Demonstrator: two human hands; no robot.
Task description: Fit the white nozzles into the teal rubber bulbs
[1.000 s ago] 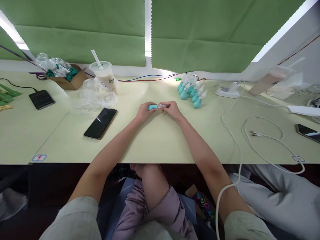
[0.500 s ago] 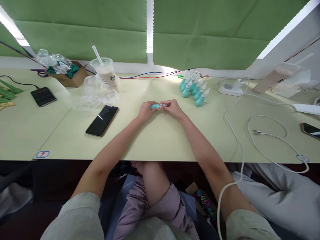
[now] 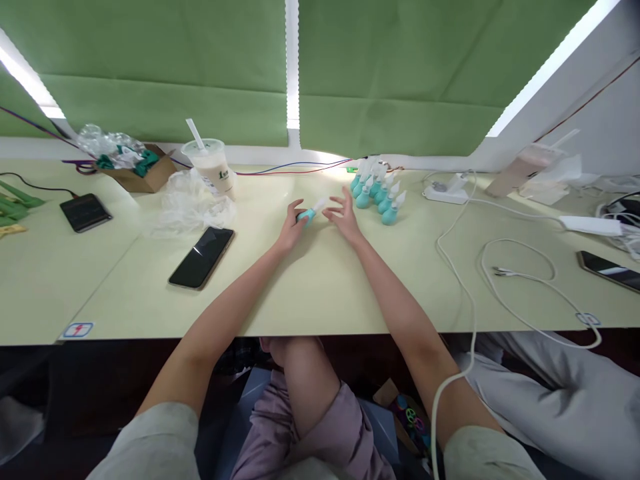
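Observation:
My left hand (image 3: 291, 227) is closed around a small teal bulb syringe (image 3: 307, 215) with a pointed whitish nozzle. The nozzle points up and to the right, toward my right hand (image 3: 344, 217). That hand is open, its fingers spread and apart from the nozzle, with nothing held. Just right of it, several more teal bulb syringes (image 3: 389, 215) stand grouped on the table, their pale tips upward.
On the left of the table (image 3: 300, 300) lie a black phone (image 3: 201, 257), a crumpled plastic bag (image 3: 187, 207), a drink cup (image 3: 213, 167) and a cardboard box (image 3: 143, 177). A power strip (image 3: 447, 190) and a looping white cable (image 3: 457, 270) are on the right.
My right hand has let go of the bulb syringe's nozzle end and spread its fingers. The left hand still holds the syringe, now tilted upward. The camera view has shifted slightly.

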